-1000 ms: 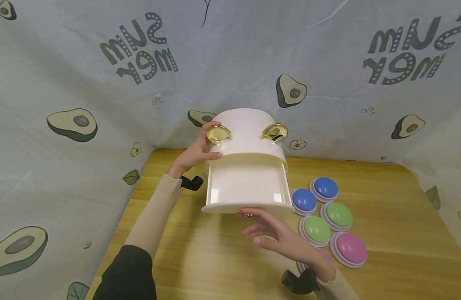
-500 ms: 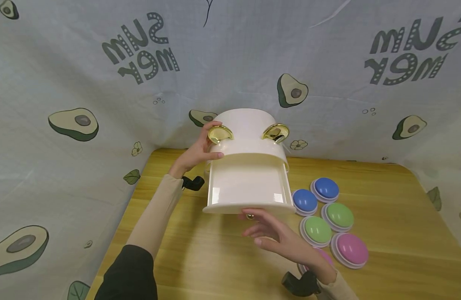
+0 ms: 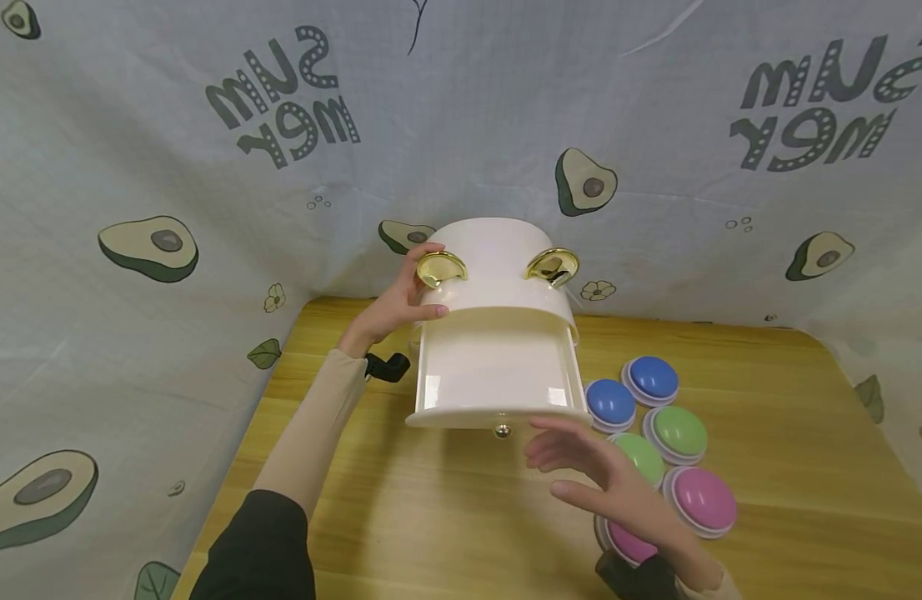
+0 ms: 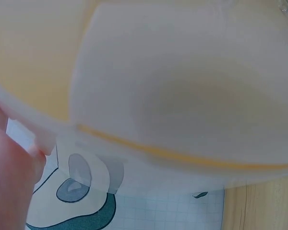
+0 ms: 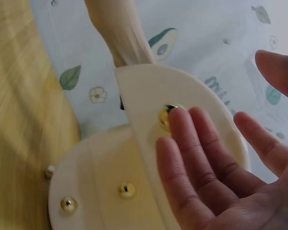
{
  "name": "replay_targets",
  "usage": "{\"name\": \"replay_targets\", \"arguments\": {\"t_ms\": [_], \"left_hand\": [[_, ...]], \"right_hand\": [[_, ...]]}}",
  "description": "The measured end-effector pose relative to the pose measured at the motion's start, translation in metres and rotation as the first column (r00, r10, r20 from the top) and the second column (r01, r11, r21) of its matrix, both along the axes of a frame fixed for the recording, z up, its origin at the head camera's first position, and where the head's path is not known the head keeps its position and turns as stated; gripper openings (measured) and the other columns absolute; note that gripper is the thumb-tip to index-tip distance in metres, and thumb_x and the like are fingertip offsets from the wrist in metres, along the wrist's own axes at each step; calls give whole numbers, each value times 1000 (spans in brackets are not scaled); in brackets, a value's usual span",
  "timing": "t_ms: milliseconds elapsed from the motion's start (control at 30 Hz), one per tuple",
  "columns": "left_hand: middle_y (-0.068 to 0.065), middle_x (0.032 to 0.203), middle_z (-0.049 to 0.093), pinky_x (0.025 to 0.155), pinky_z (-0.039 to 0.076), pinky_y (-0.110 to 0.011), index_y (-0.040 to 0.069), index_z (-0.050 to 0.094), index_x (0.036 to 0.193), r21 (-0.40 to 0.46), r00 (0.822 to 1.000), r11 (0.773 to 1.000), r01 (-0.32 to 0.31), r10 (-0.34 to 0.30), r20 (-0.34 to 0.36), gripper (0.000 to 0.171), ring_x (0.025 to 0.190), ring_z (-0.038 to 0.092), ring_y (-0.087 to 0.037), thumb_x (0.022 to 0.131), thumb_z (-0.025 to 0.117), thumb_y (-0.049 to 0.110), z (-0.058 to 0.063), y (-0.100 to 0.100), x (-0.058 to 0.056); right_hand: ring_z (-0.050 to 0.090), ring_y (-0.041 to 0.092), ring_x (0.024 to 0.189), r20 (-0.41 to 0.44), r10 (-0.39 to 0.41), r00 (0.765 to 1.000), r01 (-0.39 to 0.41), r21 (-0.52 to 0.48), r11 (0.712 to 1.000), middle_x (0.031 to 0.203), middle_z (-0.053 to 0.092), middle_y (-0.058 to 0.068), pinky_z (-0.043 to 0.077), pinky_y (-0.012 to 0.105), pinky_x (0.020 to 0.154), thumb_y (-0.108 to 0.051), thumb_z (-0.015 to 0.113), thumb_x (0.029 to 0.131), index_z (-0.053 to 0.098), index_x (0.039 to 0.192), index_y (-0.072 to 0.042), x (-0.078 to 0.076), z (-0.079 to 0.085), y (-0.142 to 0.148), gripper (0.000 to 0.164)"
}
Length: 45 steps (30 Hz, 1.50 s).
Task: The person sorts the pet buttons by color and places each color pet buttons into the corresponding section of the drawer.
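Observation:
A white rounded storage box (image 3: 494, 258) with two gold ear-shaped trims (image 3: 442, 268) stands toward the back of the wooden table. Its top drawer (image 3: 498, 367) is pulled out, and nothing shows inside. My left hand (image 3: 397, 308) grips the box's left side, thumb on the front and fingers behind the gold ear. A gold knob (image 3: 502, 431) sits on the drawer's front. Just right of that knob, my right hand (image 3: 592, 467) hovers with loosely extended fingers, holding nothing. In the right wrist view, the drawer front (image 5: 144, 91) stands out above lower fronts with gold knobs (image 5: 127, 190).
Right of the box lie several domed buttons on white bases, including blue (image 3: 653, 377), green (image 3: 680, 431) and pink (image 3: 704, 497) ones. My right hand and wrist partly cover two of them. A patterned cloth (image 3: 461, 108) hangs behind the wooden table (image 3: 791, 417).
My right hand has moved off the drawer knob, to the right and slightly down, uncovering the knob. The left hand and the drawer stay where they were.

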<state>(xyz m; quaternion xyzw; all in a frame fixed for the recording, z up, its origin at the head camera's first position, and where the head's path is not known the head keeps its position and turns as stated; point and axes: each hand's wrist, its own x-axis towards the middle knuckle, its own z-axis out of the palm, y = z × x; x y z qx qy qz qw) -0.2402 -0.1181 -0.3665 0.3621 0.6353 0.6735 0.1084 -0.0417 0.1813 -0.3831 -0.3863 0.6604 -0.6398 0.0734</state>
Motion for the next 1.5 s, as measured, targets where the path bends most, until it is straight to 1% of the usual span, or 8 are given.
{"name": "replay_targets", "arguments": {"t_ms": [133, 333, 467, 633, 867, 1000, 1267, 1500], "left_hand": [[-7, 136, 29, 100, 31, -31, 23, 20, 139, -6, 1000, 1000, -1, 1, 2, 81, 124, 34, -19, 81, 60, -16, 0, 1, 0], [-7, 137, 29, 99, 33, -32, 24, 20, 139, -8, 1000, 1000, -3, 3, 6, 81, 124, 34, -19, 81, 61, -14, 0, 3, -1], [-7, 137, 29, 100, 33, -32, 24, 20, 139, -7, 1000, 1000, -8, 8, 13, 81, 125, 33, -18, 81, 61, -14, -1, 3, -2], [-7, 135, 31, 99, 34, -32, 25, 21, 139, 7, 1000, 1000, -4, 4, 15, 81, 124, 34, -19, 80, 61, -15, -1, 3, -2], [-7, 137, 29, 97, 36, -32, 27, 22, 138, 9, 1000, 1000, -1, 0, 19, 81, 124, 34, -19, 81, 60, -17, -1, 4, -2], [-8, 137, 28, 97, 36, -32, 27, 22, 138, 12, 1000, 1000, 6, -6, 22, 81, 123, 35, -20, 81, 61, -15, -2, 5, -3], [-7, 135, 30, 94, 38, -30, 31, 24, 137, 30, 999, 999, 14, -15, 29, 81, 120, 36, -19, 81, 60, -14, -3, 4, -2], [-7, 136, 28, 94, 38, -30, 33, 23, 137, 26, 999, 1000, 13, -14, 34, 81, 121, 34, -19, 82, 62, -11, -3, 1, -1]], "right_hand": [[58, 24, 109, -73, -52, 996, 41, -136, 990, 119, 57, 20, 46, 31, 92, 28, 53, 78, 35, 134, 18, 0, 2, 10, 60], [56, 22, 112, -35, -227, 973, 214, -215, 953, 119, 59, 18, 41, 25, 95, 31, 48, 76, 39, 131, 19, 7, 8, 32, 57], [53, 25, 116, -32, -280, 960, 262, -263, 929, 124, 56, 22, 39, 26, 98, 33, 46, 75, 36, 130, 23, 13, 9, 46, 57], [48, 24, 121, 23, -334, 942, 329, -240, 913, 129, 53, 21, 35, 25, 101, 35, 43, 73, 33, 133, 22, 24, 8, 61, 63], [44, 16, 126, 114, -464, 879, 472, -61, 879, 136, 50, 10, 30, 18, 102, 32, 47, 76, 30, 139, 15, 45, 2, 79, 67], [44, 18, 127, 97, -408, 908, 418, -146, 897, 138, 46, 17, 31, 19, 103, 35, 46, 72, 25, 139, 18, 50, -12, 90, 72], [45, 13, 126, 63, -381, 922, 386, -134, 913, 139, 47, 10, 34, 18, 99, 38, 47, 66, 23, 140, 18, 59, -41, 106, 80], [41, 20, 130, -27, -305, 952, 293, -212, 932, 139, 43, 20, 31, 20, 103, 35, 55, 65, 21, 134, 25, 60, -75, 113, 79]]}}
